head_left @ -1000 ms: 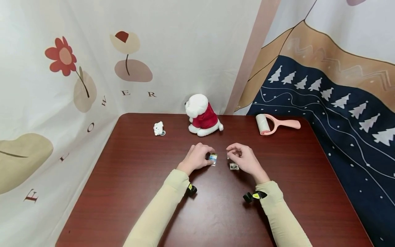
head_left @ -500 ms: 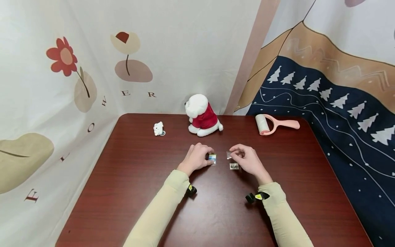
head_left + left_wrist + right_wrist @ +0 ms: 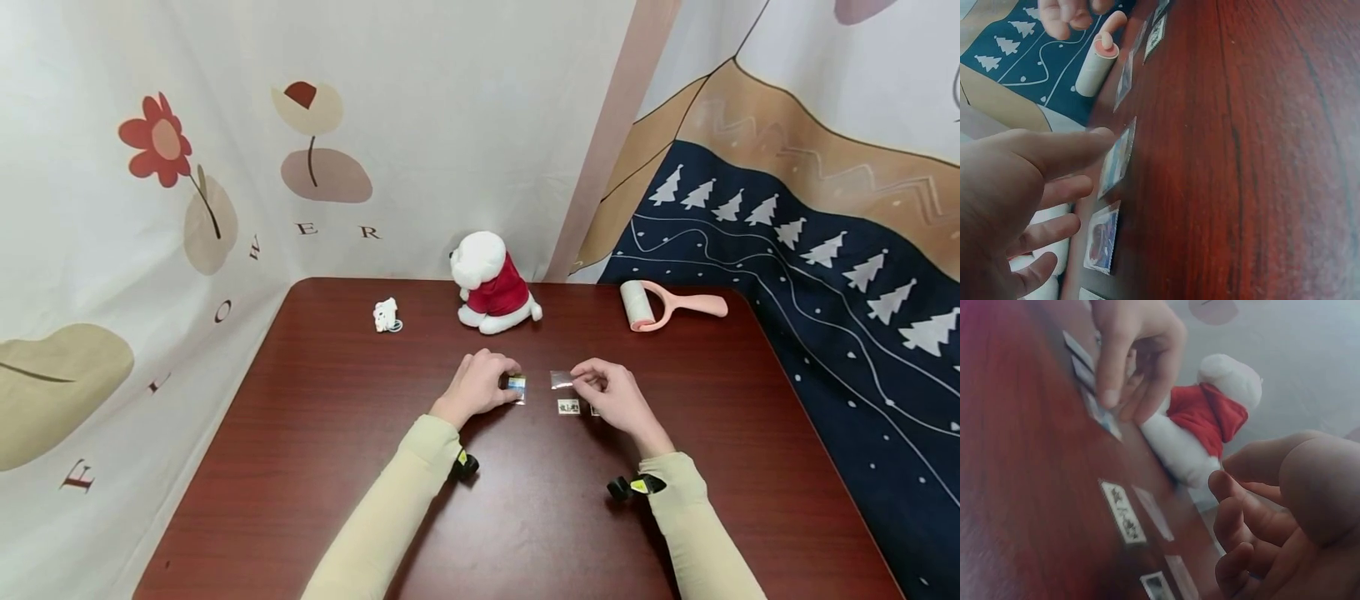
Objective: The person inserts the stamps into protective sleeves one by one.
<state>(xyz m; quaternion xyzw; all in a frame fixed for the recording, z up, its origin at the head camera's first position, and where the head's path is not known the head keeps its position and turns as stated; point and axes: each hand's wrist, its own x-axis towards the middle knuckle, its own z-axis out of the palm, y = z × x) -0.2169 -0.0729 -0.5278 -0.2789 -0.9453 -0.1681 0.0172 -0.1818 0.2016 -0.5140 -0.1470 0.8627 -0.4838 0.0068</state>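
My left hand (image 3: 480, 385) rests over a small blue-and-yellow stamp in a clear sleeve (image 3: 517, 390), its straight thumb on or right at the sleeve. Beside it, the left wrist view shows another sleeved stamp (image 3: 1102, 239) with a dark reddish picture. My right hand (image 3: 611, 395) hovers with loosely bent fingers, their tips at the right end of a flat clear sleeve (image 3: 560, 380). A pale stamp with dark figures (image 3: 568, 407) lies just below that sleeve. Partly covered by the right hand is a second stamp (image 3: 1157, 587), with another clear sleeve (image 3: 1182, 577) next to it.
Along the back of the brown table (image 3: 337, 433) sit a white plush dog in a red shirt (image 3: 498, 290), a small white figure with a cord (image 3: 386, 315) and a pink-handled lint roller (image 3: 667, 306). Printed cloth (image 3: 450, 125) hangs behind.
My right hand has shifted to the right, uncovering the clear sleeve and the edge of a second stamp. The left hand stays at the blue-and-yellow stamp.
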